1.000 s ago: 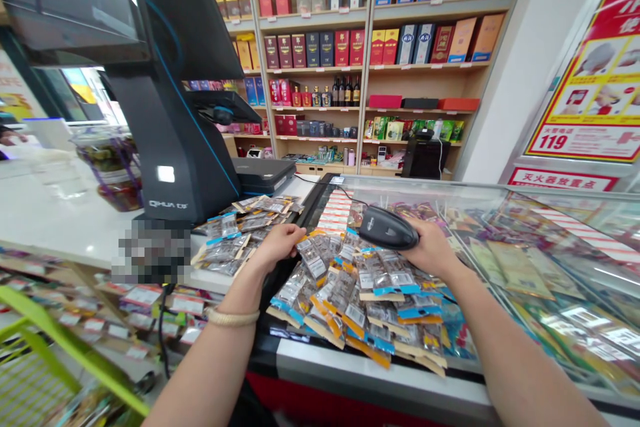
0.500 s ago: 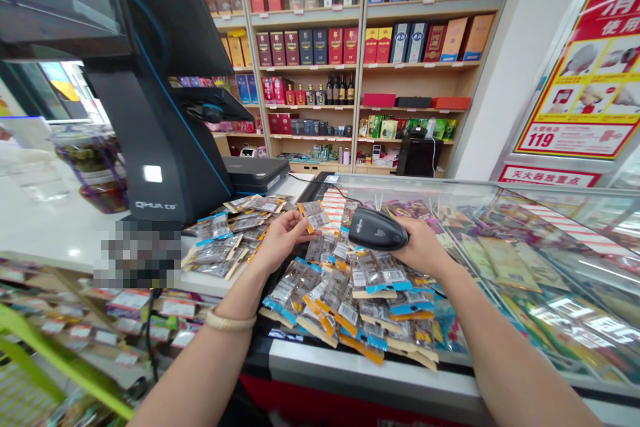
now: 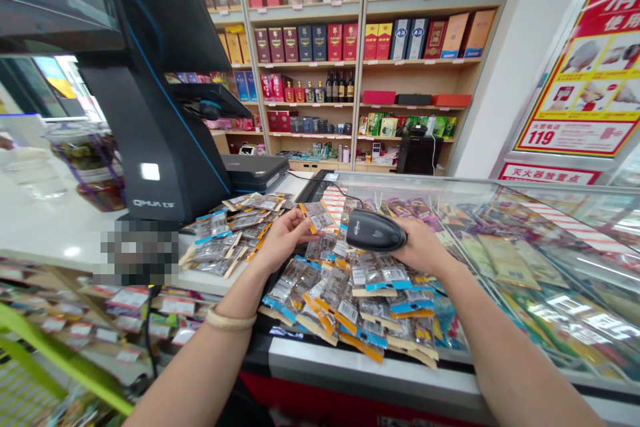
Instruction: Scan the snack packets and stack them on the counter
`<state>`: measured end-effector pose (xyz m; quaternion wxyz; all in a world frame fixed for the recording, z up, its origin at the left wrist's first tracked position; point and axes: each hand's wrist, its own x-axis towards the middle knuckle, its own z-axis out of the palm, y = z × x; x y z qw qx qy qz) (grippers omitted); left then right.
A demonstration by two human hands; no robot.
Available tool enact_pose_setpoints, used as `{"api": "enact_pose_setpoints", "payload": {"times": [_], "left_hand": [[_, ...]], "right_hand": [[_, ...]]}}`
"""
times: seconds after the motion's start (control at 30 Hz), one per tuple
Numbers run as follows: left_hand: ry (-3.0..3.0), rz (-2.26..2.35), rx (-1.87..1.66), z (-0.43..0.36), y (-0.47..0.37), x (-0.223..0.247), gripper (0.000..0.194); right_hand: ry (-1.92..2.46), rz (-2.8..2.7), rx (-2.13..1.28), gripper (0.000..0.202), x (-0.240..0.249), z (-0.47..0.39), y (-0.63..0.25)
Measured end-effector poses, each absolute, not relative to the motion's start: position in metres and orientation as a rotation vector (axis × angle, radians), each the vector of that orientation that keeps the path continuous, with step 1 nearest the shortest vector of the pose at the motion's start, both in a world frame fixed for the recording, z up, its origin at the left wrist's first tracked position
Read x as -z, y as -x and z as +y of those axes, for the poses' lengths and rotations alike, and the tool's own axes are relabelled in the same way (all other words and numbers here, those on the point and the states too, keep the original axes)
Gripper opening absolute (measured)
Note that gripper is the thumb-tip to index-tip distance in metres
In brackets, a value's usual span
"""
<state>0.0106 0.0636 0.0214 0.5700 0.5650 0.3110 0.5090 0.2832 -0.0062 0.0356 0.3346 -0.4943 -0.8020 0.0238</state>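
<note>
A small snack packet point(image 3: 319, 215) with an orange edge is pinched in the fingers of my left hand point(image 3: 289, 235). My right hand point(image 3: 425, 245) is wrapped round a black barcode scanner point(image 3: 376, 231), whose head points left at the packet. Below both hands, a heap of similar packets point(image 3: 335, 287) with blue and orange edges lies on the glass counter point(image 3: 500, 213). Another pile of packets point(image 3: 215, 250) rests on the white counter to the left of my left hand.
A black register point(image 3: 160, 100) rises at the left, with jars point(image 3: 95, 167) behind it. Shelves of boxes and bottles point(image 3: 310, 63) line the back. A green basket point(image 3: 55, 360) is at the lower left; goods lie under the glass at the right.
The packet in my left hand has shifted slightly right and tilted a little. The scanner has moved very slightly left, nearer the packet. Both piles look the same.
</note>
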Motion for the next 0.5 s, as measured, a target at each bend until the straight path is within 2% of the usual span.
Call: {"api": "enact_pose_setpoints", "payload": {"times": [0.17,0.33,0.5], "left_hand": [[-1.194,0.726,-1.548,0.068,-0.012,-0.023,0.032],[-0.791,0.750,-2.093,0.085,0.002,-0.025,0.011],[-0.574,0.808,-2.066,0.096,0.017,-0.023,0.015]], "right_hand": [[1.281,-2.064,-0.009,0.028,-0.032,-0.005,-0.285],[1.263,-2.062,-0.047,0.030,-0.031,-0.004,-0.287],[1.272,-2.036,-0.017,0.026,-0.030,-0.003,-0.288]]}}
